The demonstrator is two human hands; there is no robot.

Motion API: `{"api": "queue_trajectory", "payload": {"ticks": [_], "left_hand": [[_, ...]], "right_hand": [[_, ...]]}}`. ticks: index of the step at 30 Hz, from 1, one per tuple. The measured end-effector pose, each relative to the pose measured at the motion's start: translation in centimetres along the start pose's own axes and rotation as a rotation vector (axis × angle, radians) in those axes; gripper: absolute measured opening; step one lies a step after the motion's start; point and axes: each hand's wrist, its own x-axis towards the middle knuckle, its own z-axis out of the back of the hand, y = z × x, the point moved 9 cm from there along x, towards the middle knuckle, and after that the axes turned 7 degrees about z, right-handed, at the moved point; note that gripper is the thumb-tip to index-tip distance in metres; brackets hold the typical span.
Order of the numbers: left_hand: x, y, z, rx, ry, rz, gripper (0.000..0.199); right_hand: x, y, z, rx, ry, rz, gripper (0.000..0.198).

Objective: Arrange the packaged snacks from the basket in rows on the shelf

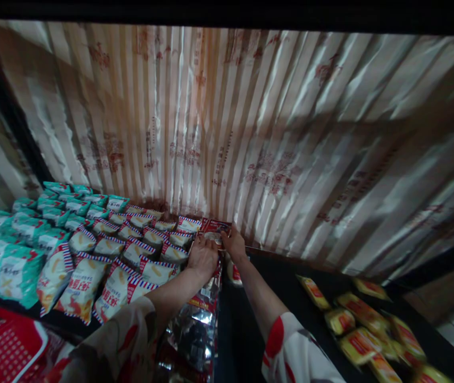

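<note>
Both hands are on a dark red snack packet (213, 225) at the back of the shelf. My left hand (203, 259) has its fingers bent over the packet's near left part. My right hand (234, 243) grips the right edge, thumb lying on the front. Shiny dark brown packets (201, 322) run in a row toward me below my left wrist. Just left of my left hand stand white snack bags with striped tops (174, 252). A small pale packet (234, 272) is partly hidden behind my right wrist.
Teal snack bags (20, 270) stand in rows at the left. Yellow packets (360, 344) lie loosely on the black shelf (267, 268) at the right. A red basket (1, 340) is at the lower left. Striped plastic sheeting (227, 117) hangs across the back.
</note>
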Motion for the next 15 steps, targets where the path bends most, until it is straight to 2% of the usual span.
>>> {"api": "queue_trajectory", "payload": {"ticks": [3,15], "left_hand": [[0.4,0.0,-0.2,0.004,0.010,0.002,0.034],[1.4,0.9,-1.1,-0.067,0.058,0.095,0.033]], "right_hand": [[0.1,0.7,-0.5,-0.062,0.046,0.022,0.028],[-0.5,2.9,-2.3,-0.122,0.135,0.128,0.029]]}}
